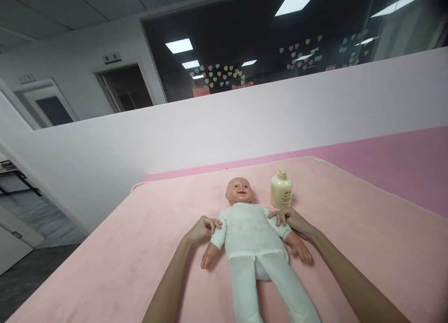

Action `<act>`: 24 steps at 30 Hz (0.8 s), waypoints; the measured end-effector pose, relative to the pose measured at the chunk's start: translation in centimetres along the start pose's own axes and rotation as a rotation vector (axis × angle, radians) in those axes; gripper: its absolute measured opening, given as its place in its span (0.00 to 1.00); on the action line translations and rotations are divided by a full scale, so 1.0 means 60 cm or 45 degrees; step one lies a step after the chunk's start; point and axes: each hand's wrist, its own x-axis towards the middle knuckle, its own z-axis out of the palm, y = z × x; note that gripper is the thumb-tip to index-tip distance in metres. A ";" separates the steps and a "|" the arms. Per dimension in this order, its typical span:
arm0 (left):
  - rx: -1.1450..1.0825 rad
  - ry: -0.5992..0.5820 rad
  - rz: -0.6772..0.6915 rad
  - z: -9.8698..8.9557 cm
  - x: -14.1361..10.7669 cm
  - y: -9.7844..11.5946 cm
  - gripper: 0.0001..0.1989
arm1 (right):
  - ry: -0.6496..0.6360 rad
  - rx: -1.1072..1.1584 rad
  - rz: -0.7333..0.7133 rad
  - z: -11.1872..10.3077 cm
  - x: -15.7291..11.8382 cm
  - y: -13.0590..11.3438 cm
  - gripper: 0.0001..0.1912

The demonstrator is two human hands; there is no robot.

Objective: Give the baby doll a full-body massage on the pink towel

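Observation:
A baby doll [254, 229] with a bald head lies on its back, dressed in a white short-sleeved top and white trousers. Its arms are spread out to the sides. My left hand [206, 228] has its fingers curled over the sleeved upper arm at the doll's left-of-picture side. On the opposite side, my right hand [289, 218] grips the other sleeve near the shoulder, fingers bent across it. Both thumbs are partly hidden. Just beyond my right hand stands a pale yellow pump bottle [281, 191] upright, close to the doll's head but apart from it.
A pink blanket [147, 234] lies under the doll, over a brighter pink surface [402, 166]. Behind it rises a low white wall [210, 131], with a dark window [217, 43] above. Floor [42, 262] shows at the far left.

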 end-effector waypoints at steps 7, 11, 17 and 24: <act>-0.335 0.293 -0.025 0.017 -0.001 0.003 0.12 | 0.001 0.150 0.044 0.002 -0.004 -0.018 0.08; -0.345 0.267 0.056 0.035 0.006 0.020 0.19 | -0.057 0.132 0.088 0.003 0.000 -0.022 0.20; -0.286 0.437 -0.016 0.045 0.023 0.018 0.22 | 0.097 0.226 0.067 0.008 0.008 -0.010 0.23; 0.086 0.579 -0.054 0.046 0.045 0.008 0.22 | 0.365 -0.081 0.050 0.038 0.024 -0.010 0.21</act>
